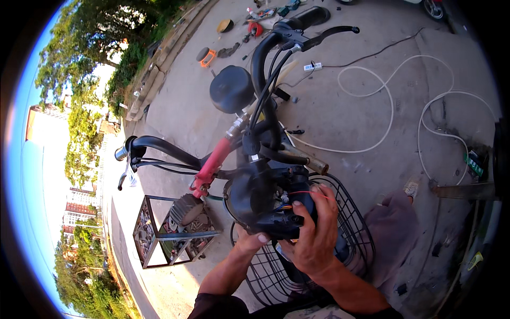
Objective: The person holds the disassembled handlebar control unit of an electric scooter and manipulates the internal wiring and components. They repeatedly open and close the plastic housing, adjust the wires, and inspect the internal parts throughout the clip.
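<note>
My right hand (pixel 317 234) is clamped around the near right side of the black housing (pixel 255 204), fingers curled over the top and thumb below. My left hand (pixel 248 245) bears on the near left underside with its thumb; its fingers are hidden, so I cannot tell how firmly they close. The housing sits between the handlebar (pixel 167 147) on the far side and the wire basket (pixel 362 219) on the near right.

Hazards, in my judgement:

1. Wire damage. A thin red wire (pixel 302 192) runs to my right fingertips, just beside a tangle of coloured wires (pixel 287 206). A tug on the housing could strain the red wire or pull a joint loose; a hard squeeze could pinch the tangle against an edge.

2. Slipping. If my left thumb loses its bearing, the housing could tilt and load the wires with its weight.

3. Dropped parts. The basket's open mesh lies close below; a small part let go here could pass through to the ground.

4. Snagging. Black cables (pixel 264 98) cross the far side; a turn of the handlebar could drag them and shift the housing.
</note>
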